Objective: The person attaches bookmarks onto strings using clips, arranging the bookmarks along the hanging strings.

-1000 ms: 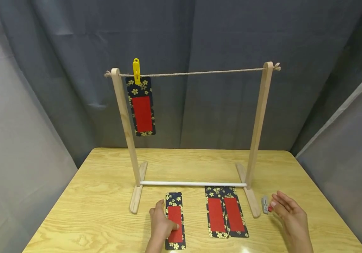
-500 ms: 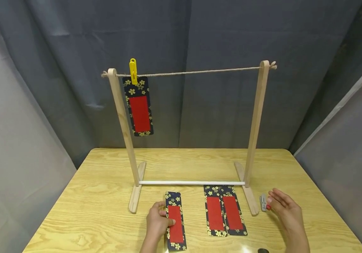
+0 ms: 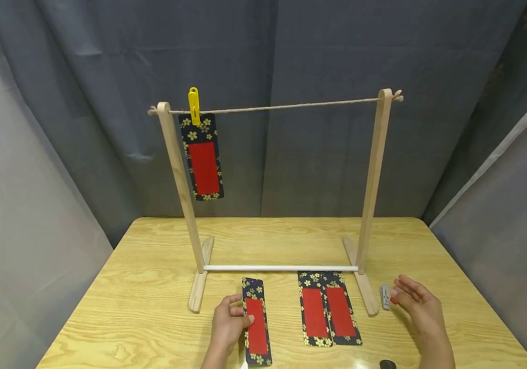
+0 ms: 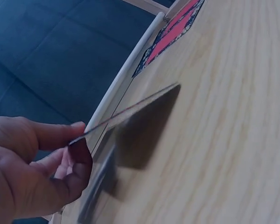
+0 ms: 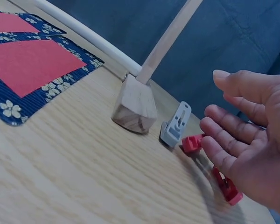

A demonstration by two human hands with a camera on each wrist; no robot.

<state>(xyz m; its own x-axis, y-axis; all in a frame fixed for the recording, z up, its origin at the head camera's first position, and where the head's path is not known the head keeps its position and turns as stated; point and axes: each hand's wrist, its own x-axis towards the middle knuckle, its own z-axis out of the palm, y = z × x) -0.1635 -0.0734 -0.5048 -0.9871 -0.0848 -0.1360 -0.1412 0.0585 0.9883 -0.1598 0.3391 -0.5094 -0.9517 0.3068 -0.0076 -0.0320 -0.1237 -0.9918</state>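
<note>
Head view: our left grip (image 3: pixel 229 322) pinches the card (image 3: pixel 257 335) by its left edge, long axis pointing away from us; our right grip (image 3: pixel 422 310), thumb off fingers, sits near the grey clip (image 3: pixel 385 297); rope (image 3: pixel 286 106) beyond.

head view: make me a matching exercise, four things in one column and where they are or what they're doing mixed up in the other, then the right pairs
Things
1. yellow clip
2. gray clip
3. left hand
4. white bar

Places and states
A. runs low between the wooden posts
B. holds a floral card
C. is fastened onto the rope
D. lies on the table near the right hand

Right pairs
1-C, 2-D, 3-B, 4-A
</note>
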